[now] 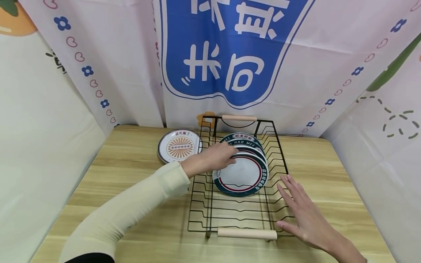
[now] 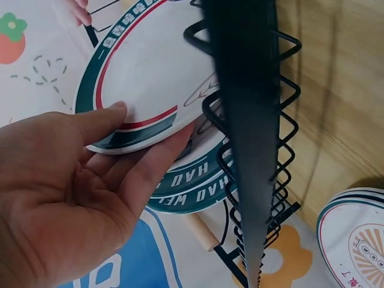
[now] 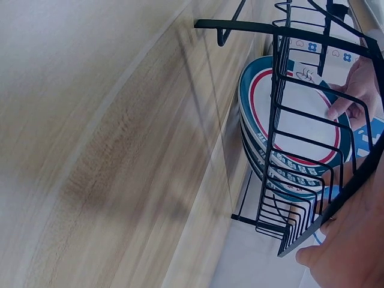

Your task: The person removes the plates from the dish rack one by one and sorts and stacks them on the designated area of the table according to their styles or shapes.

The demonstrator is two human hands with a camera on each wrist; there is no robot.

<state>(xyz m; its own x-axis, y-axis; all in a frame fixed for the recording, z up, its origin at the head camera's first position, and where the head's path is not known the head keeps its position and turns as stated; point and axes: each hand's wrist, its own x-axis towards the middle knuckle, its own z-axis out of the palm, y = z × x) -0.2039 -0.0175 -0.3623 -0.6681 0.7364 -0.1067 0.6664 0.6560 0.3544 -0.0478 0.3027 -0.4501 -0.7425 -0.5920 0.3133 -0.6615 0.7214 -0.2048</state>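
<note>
While in the pinching left hand (image 1: 213,157), front plate (image 1: 241,173) near other plates (image 1: 246,143) inside wire rack (image 1: 246,233), right hand (image 1: 302,211), fingers apart, alongside.

Plates (image 1: 241,171) smooth, glossy; rack (image 3: 252,27) metal (handles (image 1: 247,233) matt wood); tabletop (image 1: 329,175) wood-grained.

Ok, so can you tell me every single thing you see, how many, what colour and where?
Table: one, light wood, in the middle
Rack: one, black wire, on the table
Rack handles: two, pale wood, near and far ends
Teal-rimmed plates: at least four, white centres, in the rack
Sunburst plates: a stack, number unclear, white with orange print, left of the rack
Back cloth: one, white and blue, behind the table
Side cloths: two, white with prints, left and right
Left sleeve: one, cream, lower left
Left hand: one, bare, pinching the nearest teal-rimmed plate
Right hand: one, bare, by the rack's right side
</note>
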